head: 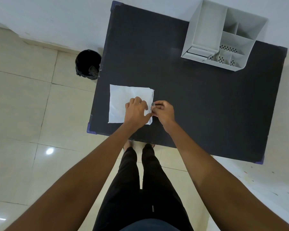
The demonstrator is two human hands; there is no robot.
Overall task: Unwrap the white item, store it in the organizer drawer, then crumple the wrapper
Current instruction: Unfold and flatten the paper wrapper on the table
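We look straight down on a black bench [198, 97] with blue-taped corners, standing on a floor of pale glossy tiles [23, 105] that catch a bright spot of ceiling light. A white wall [57, 17] runs along the far side of the bench.

Taking the bench as our landmark: a flat white wrapper [122, 100] lies spread open near its front left corner, one edge slightly ragged. Our left hand [137, 112] rests on the wrapper's right part, fingers curled down and pressing the sheet against the bench top. Our right hand [163, 112] sits just beside it at the wrapper's right edge, its fingers pinched narrowly around a small thing [153, 104]; only a greyish tip shows between thumb and forefinger, and we cannot tell its colour or shape with certainty. The two hands nearly touch.

At the bench's far right corner stands a light grey organizer [223, 35] with several open compartments, some with perforated bottoms, and a small drawer [197, 53] low on its front left, which appears pushed in or nearly so.

Off the bench's left edge, on the floor, stands a round black bin [88, 64] lined with a dark bag. Below the front edge we see our black trousers [140, 189] and feet on the tiles.
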